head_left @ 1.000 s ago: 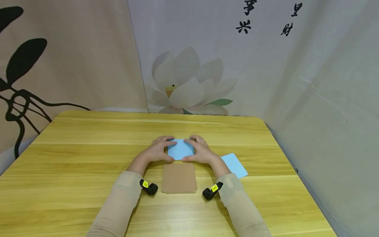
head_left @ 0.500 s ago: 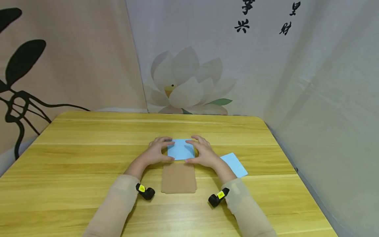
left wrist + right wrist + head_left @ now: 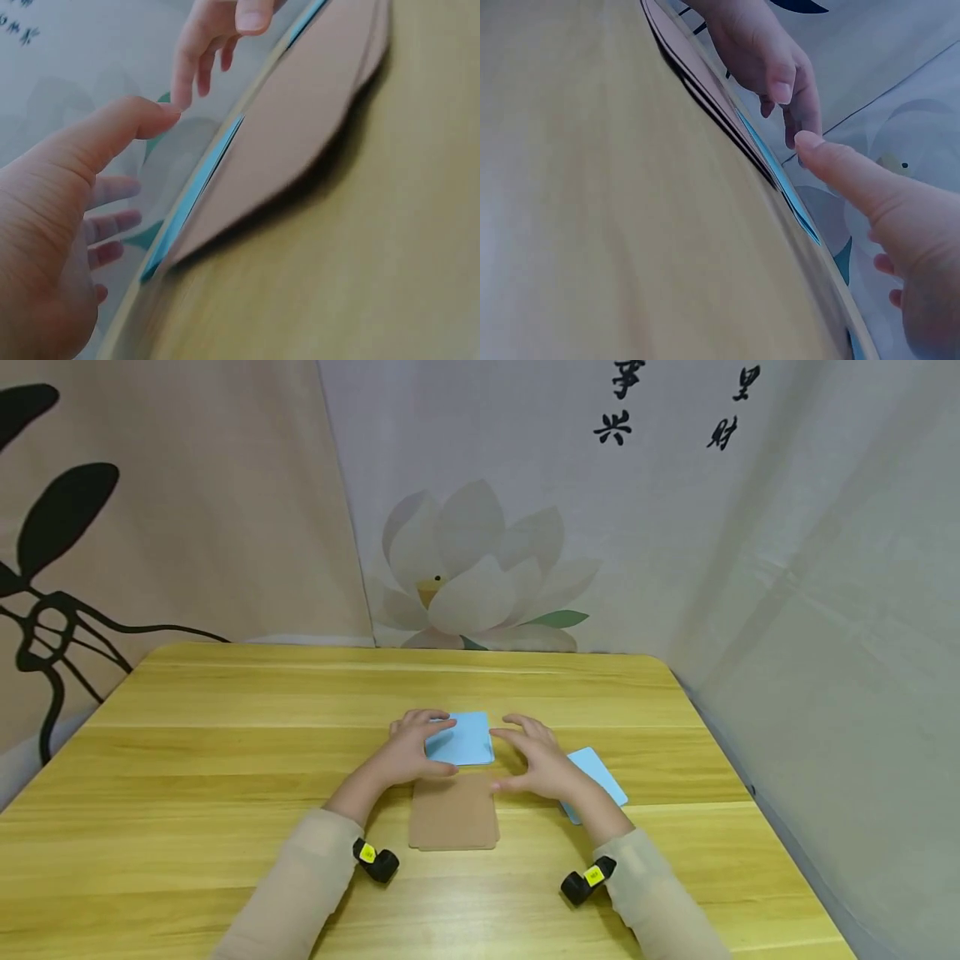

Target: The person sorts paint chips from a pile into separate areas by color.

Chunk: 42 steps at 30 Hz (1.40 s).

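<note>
In the head view, light blue cards (image 3: 465,743) lie in a small pile on the table, their edges slightly uneven. My left hand (image 3: 405,750) hovers at the pile's left side, thumb and fingers spread over its edge; whether it touches the cards I cannot tell. To the right of the pile, my right hand (image 3: 538,762) is apart from it, with fingers loosely extended and holding nothing. Nearer the person lie brown cards (image 3: 453,814), stacked slightly askew. One more blue card (image 3: 596,775) lies at an angle, partly covered by the right forearm.
The wooden table (image 3: 262,843) carries all the cards. Behind it hangs a pale curtain (image 3: 675,543) with a printed lotus and dark characters. A black camera (image 3: 377,862) sits on the left wrist, and another camera (image 3: 587,882) on the right.
My right hand has drawn away from the blue pile, to the right and toward the person. The left hand has shifted slightly right. The cards stay in place.
</note>
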Motion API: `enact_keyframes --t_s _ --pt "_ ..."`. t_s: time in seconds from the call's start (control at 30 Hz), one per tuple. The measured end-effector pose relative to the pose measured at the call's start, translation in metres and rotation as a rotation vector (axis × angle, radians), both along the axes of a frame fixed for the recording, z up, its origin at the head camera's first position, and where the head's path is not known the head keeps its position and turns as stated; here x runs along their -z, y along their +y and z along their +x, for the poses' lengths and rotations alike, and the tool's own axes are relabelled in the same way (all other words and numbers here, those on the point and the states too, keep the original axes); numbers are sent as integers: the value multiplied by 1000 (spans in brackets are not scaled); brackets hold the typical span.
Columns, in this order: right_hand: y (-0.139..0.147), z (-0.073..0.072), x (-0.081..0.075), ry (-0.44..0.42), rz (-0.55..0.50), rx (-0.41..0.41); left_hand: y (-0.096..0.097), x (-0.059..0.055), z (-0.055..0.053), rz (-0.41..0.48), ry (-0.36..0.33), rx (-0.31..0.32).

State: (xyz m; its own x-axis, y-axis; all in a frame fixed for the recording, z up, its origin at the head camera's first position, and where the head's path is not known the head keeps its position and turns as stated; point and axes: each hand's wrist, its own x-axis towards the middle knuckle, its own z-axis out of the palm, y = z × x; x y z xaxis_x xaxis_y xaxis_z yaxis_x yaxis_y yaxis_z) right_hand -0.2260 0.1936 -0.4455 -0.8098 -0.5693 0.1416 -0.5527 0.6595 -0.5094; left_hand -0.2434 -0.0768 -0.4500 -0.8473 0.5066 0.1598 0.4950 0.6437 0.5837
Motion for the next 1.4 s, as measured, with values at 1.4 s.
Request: enact_keyframes --t_s 1.4 --pt "131 40 5 -98 -50 79 130 -4 68 -120 65 -25"
